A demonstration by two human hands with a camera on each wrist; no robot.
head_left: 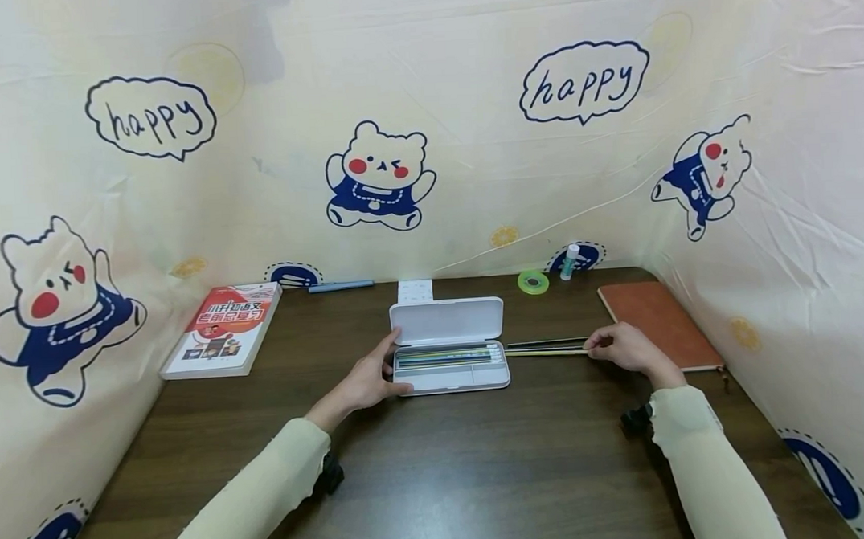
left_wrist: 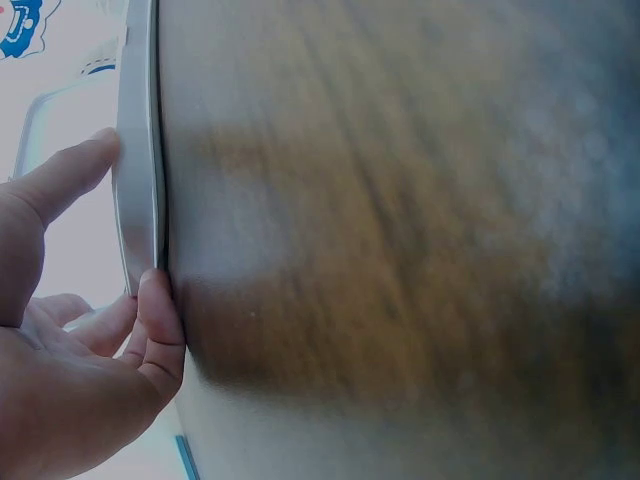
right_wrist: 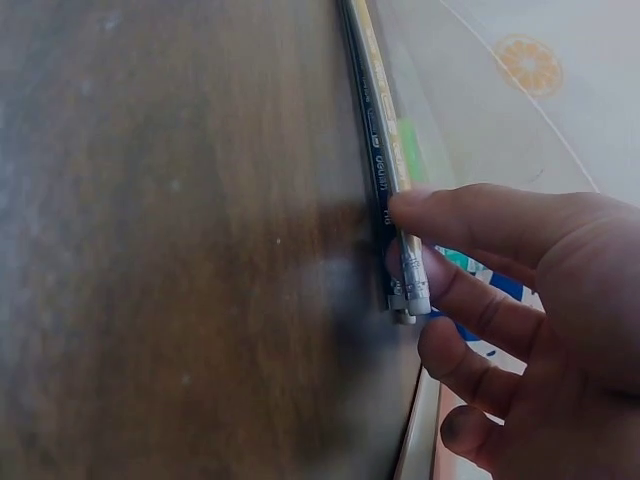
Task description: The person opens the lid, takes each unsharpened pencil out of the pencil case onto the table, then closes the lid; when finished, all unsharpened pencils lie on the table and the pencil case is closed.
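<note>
A white pencil case [head_left: 451,386] stands on the table with its lid [head_left: 446,321] raised. Several pencils [head_left: 443,357] lie side by side in its tray. My left hand [head_left: 367,378] grips the case's left end, thumb at the front edge; in the left wrist view, thumb and fingers [left_wrist: 160,330] hold the case's side wall [left_wrist: 138,150]. To the right of the case, my right hand [head_left: 624,347] pinches pencils near their eraser ends. A yellow pencil [right_wrist: 380,75] and a dark pencil [right_wrist: 378,160] show there, their far ends reaching the case's right edge.
At the back left lies a thick book [head_left: 221,331], with a blue pen [head_left: 341,286] nearby. Behind the case is a white paper piece [head_left: 414,290]. Green tape [head_left: 533,282] and a glue stick [head_left: 569,262] sit at the back. A brown notebook [head_left: 659,324] lies right.
</note>
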